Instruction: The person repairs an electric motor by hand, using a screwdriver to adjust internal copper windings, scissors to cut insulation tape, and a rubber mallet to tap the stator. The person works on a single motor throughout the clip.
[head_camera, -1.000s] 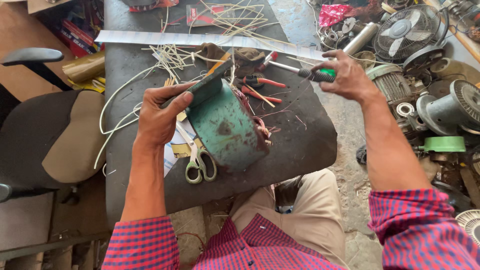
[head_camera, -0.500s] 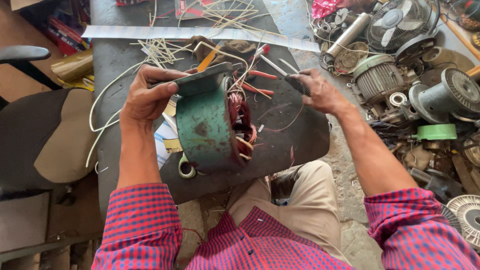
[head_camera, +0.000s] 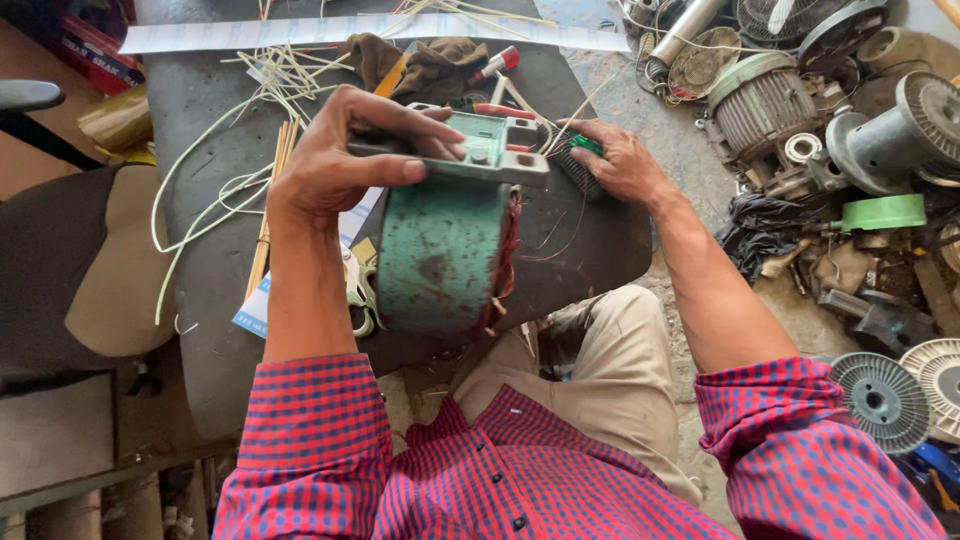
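The stator (head_camera: 445, 250) stands on edge at the near rim of the table (head_camera: 200, 300), green shell toward the person, copper windings showing on its right face. The left hand (head_camera: 345, 165) grips its top, fingers curled over the terminal block. The right hand (head_camera: 620, 160) rests on the table just beside it, fingers closed on a green-handled tool (head_camera: 580, 155) (what kind I cannot tell). To do this well, I'd judge, the left hand should keep the shell from rolling toward the lap, and the tool should approach the windings gently, since the loose red wires (head_camera: 560, 235) hang near. Scissors (head_camera: 358, 290) lie partly hidden behind the shell.
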